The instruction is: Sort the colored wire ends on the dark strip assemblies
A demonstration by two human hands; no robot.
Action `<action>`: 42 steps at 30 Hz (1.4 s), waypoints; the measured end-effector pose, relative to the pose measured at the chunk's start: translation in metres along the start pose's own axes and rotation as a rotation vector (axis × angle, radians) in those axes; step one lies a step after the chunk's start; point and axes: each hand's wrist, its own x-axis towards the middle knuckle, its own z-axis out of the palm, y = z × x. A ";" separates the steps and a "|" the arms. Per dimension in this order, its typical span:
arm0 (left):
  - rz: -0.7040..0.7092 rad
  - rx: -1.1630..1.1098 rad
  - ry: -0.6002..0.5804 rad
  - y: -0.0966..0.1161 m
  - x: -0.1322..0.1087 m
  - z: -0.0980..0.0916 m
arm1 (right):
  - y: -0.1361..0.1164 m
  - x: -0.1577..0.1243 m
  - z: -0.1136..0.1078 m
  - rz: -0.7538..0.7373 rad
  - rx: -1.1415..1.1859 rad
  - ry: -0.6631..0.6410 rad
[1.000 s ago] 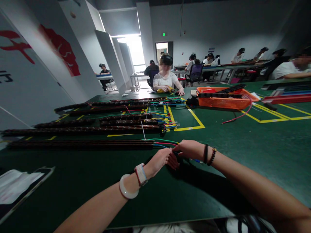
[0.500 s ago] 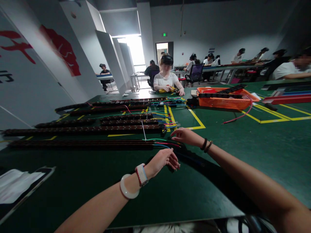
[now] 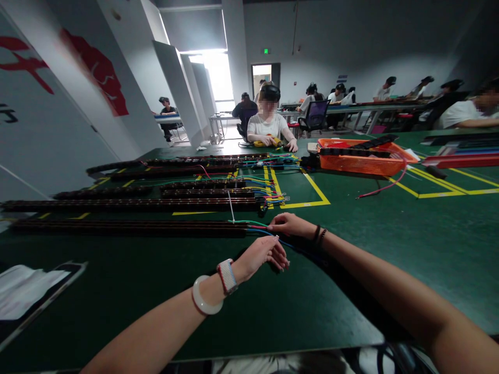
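A long dark strip [image 3: 128, 227] lies across the green table in front of me, with green, red and blue wires [image 3: 255, 225] coming out of its right end. My right hand [image 3: 290, 225] rests on those wire ends, fingers curled over them. My left hand [image 3: 262, 253] hovers just below, fingers bent together around a small white-tipped piece that I cannot make out. A white bangle and a watch sit on my left wrist, dark bead bracelets on my right.
Several more dark strips [image 3: 132, 204] with coloured wires lie farther back. Yellow tape [image 3: 307, 203] marks squares on the table. An orange basket [image 3: 360, 162] stands at the back right. A paper on a dark board [image 3: 27, 291] lies at the left. Other people sit at tables beyond.
My right hand left my left hand, reached up toward the farther strips, then came back down onto the nearest strip's wires. My left hand stayed nearly in place.
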 end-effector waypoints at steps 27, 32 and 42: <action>0.015 -0.185 0.086 -0.003 0.002 -0.004 | -0.003 -0.004 0.014 -0.231 -0.250 0.173; -0.039 -0.351 0.135 -0.004 0.006 -0.005 | -0.022 -0.014 0.012 -0.330 -0.590 0.302; 0.128 -0.570 0.260 -0.013 0.015 -0.007 | -0.041 -0.023 0.018 -0.449 -1.107 0.246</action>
